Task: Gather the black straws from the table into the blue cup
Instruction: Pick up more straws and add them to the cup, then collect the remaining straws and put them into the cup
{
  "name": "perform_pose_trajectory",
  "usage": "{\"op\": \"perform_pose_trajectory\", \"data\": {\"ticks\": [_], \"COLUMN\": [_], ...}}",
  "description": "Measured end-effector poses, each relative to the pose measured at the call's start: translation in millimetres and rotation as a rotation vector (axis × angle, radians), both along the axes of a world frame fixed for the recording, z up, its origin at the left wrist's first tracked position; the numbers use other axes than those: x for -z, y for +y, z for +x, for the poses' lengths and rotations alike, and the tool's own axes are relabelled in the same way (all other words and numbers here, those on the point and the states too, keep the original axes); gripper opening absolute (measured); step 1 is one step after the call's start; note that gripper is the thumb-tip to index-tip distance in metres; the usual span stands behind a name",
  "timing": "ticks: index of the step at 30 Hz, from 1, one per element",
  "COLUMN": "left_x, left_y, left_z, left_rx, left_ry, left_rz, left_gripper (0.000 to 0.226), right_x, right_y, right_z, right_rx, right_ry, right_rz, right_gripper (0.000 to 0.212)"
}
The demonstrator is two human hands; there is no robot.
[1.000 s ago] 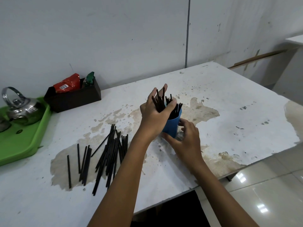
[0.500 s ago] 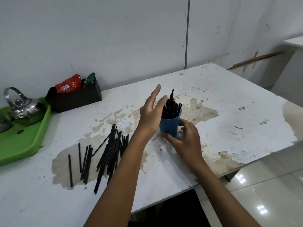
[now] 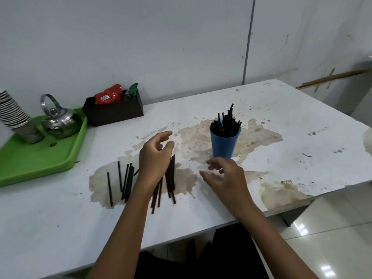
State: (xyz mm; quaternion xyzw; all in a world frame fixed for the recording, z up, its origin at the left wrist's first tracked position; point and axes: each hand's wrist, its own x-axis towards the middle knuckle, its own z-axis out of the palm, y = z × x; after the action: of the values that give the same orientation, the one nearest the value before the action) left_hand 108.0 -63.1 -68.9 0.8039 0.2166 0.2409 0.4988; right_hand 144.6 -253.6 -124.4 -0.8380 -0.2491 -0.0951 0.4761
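To your left a green tray (image 3: pixel 40 162) carries a steel kettle (image 3: pixel 60 121) and stacked cups (image 3: pixel 14 115); a dark box (image 3: pixel 114 112) w/ red packet (image 3: pixel 108 95) sits by the wall. Stained white table (image 3: pixel 281 121). Blue cup (image 3: pixel 224 142) stands upright mid-table, bristling w/ black straws. Loose straws (image 3: pixel 126 183) lie scattered flat just left of centre, partly hidden by your left hand (image 3: pixel 155 158), which hovers over them, fingers relaxed, holding nothing. Your right hand (image 3: pixel 225 178), blurred, spread and holding nothing, is near the cup, not touching.
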Motion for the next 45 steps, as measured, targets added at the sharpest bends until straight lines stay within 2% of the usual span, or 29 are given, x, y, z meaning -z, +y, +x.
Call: {"op": "perform_pose_trajectory", "data": {"ticks": [5,8,13,20,26,30,32,36,38,41,45], "left_x": [5.7,10.4,23.6,31.3,31.8,29.5,26.3,21.5,19.4,16.1,15.1], "left_y": [39.1,60.4,83.7,78.3,63.5,54.9,50.0,41.4,38.2,35.2,39.0], "left_z": [-50.1,-78.8,-108.4,-104.9,-79.7,-65.7,-58.6,-44.7,-38.2,-29.7,-17.6], "left_rx": [-0.210,-0.304,-0.355,-0.310,-0.228,-0.275,-0.251,-0.162,-0.150,-0.127,-0.086], "left_ry": [0.166,0.249,0.431,0.353,0.354,0.339,0.318,0.403,0.471,0.549,0.587], "left_rz": [0.135,0.222,0.324,0.272,0.286,0.473,0.488,0.517,0.540,0.558,0.466], "left_gripper": [0.022,0.026,0.043,0.026,0.027,0.029,0.035,0.059,0.068,0.065,0.059], "right_x": [-2.0,-3.6,1.1,1.9,2.9,9.6,9.0,6.8,5.3,1.2,1.7], "right_y": [44.7,68.4,84.7,76.5,74.3,75.9,75.9,75.6,75.7,75.2,74.3], "right_z": [-8.5,-10.9,-11.1,-14.1,-14.4,-9.4,-10.3,-10.9,-11.4,-13.4,-13.5], "right_rx": [-0.212,-0.310,-0.376,-0.298,-0.293,-0.291,-0.272,-0.278,-0.254,-0.185,-0.173], "right_ry": [-0.017,-0.041,-0.102,-0.137,-0.098,-0.100,-0.087,-0.077,-0.085,-0.062,-0.040], "right_rz": [-0.117,-0.156,-0.218,-0.172,-0.266,-0.310,-0.307,-0.357,-0.345,-0.299,-0.320], "right_gripper": [0.024,0.018,0.020,0.021,0.025,0.029,0.030,0.041,0.036,0.022,0.035]}}
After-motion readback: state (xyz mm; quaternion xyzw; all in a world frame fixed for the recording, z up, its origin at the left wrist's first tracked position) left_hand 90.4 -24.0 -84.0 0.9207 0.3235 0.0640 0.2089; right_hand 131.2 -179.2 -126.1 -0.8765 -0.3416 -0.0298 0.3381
